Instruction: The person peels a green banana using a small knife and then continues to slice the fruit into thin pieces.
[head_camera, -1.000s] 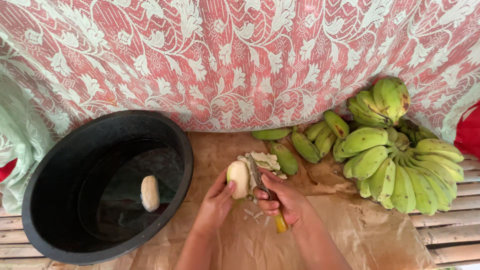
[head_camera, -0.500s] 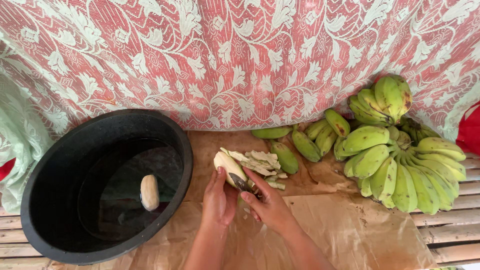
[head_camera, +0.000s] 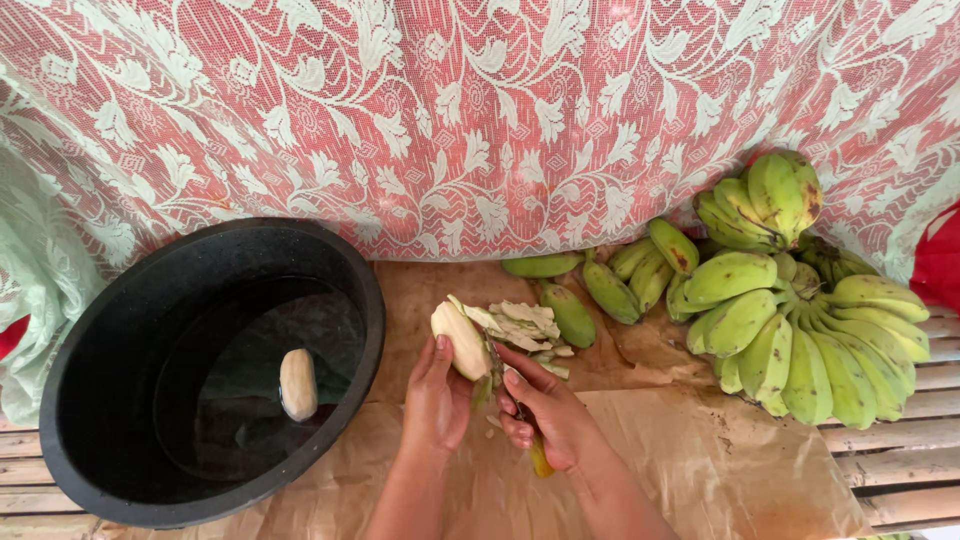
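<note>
My left hand (head_camera: 436, 400) grips a partly peeled pale banana (head_camera: 460, 337), tip pointing up and away. My right hand (head_camera: 545, 415) holds a small knife (head_camera: 498, 368) with a yellow handle, its blade against the banana's right side. A heap of green and pale peel strips (head_camera: 525, 325) lies just beyond the hands on the brown paper (head_camera: 700, 450). One peeled banana (head_camera: 297, 383) floats in water inside the big black tub (head_camera: 120, 300) at the left.
Bunches of green bananas (head_camera: 800, 320) are piled at the right, with loose ones (head_camera: 600, 285) behind the peels. A red and white lace cloth (head_camera: 480, 120) hangs across the back. Wooden slats (head_camera: 930, 440) show under the paper.
Both hands moved slightly away from me then settled; the banana tilted and the knife shifted along its side. More peel lies on the heap than a second ago.
</note>
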